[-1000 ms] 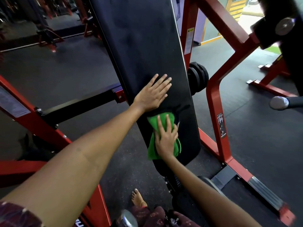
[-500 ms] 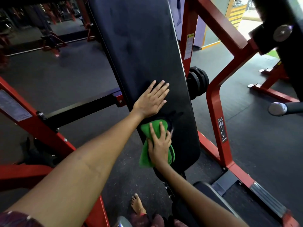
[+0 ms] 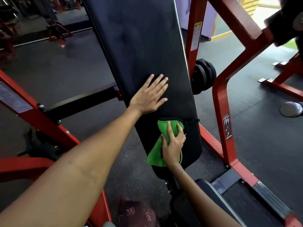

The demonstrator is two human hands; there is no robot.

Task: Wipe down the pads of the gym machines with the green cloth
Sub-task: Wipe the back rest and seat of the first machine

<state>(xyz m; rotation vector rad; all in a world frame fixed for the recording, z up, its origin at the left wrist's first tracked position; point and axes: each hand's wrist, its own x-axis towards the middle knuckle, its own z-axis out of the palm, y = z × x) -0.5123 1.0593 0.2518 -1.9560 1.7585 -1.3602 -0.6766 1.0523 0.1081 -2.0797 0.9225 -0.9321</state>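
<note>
Both hands are on the black back pad [image 3: 139, 38]: low at centre frame the right hand [image 3: 173, 145] presses the green cloth [image 3: 158, 154], which has slid rightward since a moment ago, so wiping continues; above, the left hand [image 3: 150, 95] lies flat, holding nothing.

Back pad [image 3: 139, 46]: black, dull sheen, faint smudged patches. Cloth [image 3: 157, 154]: bright green, plain. Machine frame [image 3: 219, 102]: red, with black crossbar [image 3: 82, 102] at left. Weight plates [image 3: 203, 76]: black. Floor [image 3: 254, 128]: dark grey, finely speckled. Warning label [image 3: 196, 36] on upright: white with a yellow top. Sticker [image 3: 227, 126] lower on the frame: black with white figures. Garment [image 3: 136, 213] at the bottom edge: maroon, small pale floral print. Wall [image 3: 196, 12] behind: purple. Striping [image 3: 249, 7] far right: yellow.
</note>
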